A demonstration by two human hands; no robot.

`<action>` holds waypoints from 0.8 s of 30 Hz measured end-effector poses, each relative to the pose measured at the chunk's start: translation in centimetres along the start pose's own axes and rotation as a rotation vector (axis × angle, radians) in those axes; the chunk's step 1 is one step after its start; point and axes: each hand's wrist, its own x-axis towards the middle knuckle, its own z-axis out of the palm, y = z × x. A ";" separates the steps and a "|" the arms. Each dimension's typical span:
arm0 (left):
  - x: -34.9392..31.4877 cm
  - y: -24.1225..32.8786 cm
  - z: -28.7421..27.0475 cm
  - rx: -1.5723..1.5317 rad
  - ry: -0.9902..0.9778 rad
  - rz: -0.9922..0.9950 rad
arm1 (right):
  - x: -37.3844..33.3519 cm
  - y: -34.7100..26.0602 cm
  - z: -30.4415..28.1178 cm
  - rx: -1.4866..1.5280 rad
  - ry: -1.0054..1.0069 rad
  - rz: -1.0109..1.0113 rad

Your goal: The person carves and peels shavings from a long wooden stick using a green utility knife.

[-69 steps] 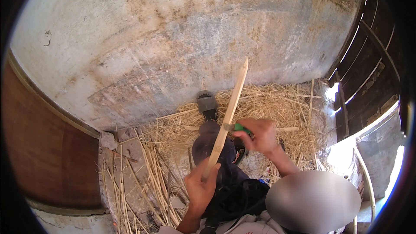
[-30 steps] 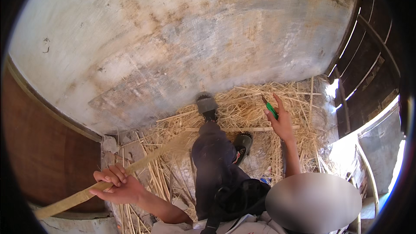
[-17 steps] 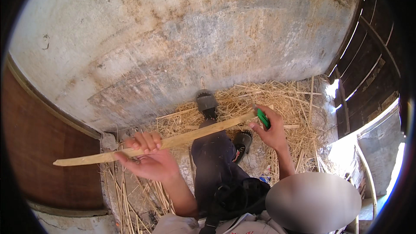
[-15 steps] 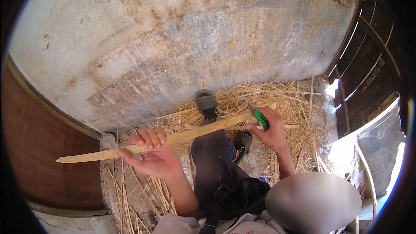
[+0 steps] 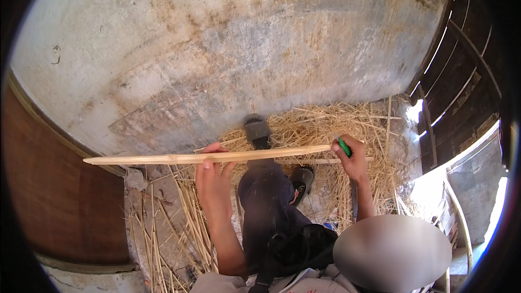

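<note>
The step in hand appears to be the working of a long wooden strip [image 5: 255, 155] with a small green knife [image 5: 345, 146]. The strip is held nearly level from left to right, above the leg [image 5: 263, 190] and on the near side of the wall [image 5: 244, 38], with its pointed end at the far left. The left hand [image 5: 213, 184] has its fingers around the strip, left of its middle, some on the far side and some on the near side; how firm this grasp is, one cannot tell. The right hand [image 5: 354, 160] has its fingers closed on the knife at the right end of the strip, above the straw [image 5: 347, 119]. The blade is hardly visible, so its contact with the wood cannot be judged. The next move, it seems, calls for a steady left grasp and for the right thumb to keep away from the edge. Compared with half a second ago, the strip lies less slanted, because its left end has risen to the far side; the left palm, which was turned upward, is now more upright, and the blade shows less clearly.
</note>
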 end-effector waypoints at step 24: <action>-2.5 6.3 -13.2 1.136 -0.740 -0.309 | 4.4 4.2 -7.4 -0.016 -0.126 0.104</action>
